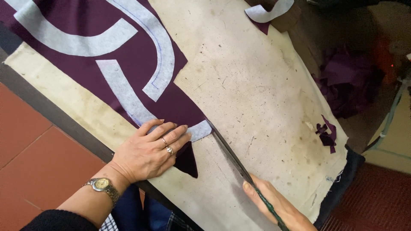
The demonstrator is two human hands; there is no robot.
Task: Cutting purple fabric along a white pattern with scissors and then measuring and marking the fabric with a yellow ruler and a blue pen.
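Your left hand [150,150] lies flat, fingers spread, pressing the purple cloth [128,68] and a white pattern strip [124,96] onto the worktop [248,85]. Your right hand [274,203] is closed around the scissors [233,156], whose tips meet the strip's end. Judged from the scraps [327,134] nearby, some cutting is done; the two curved strips [160,47] higher on the cloth remain uncut.

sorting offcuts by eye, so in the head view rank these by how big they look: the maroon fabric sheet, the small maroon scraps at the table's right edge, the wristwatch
1. maroon fabric sheet, by far the largest, partly cut off by the frame.
2. small maroon scraps.
3. wristwatch, though it looks close in size to the scraps and sits nearer the camera, so that order is unsure.
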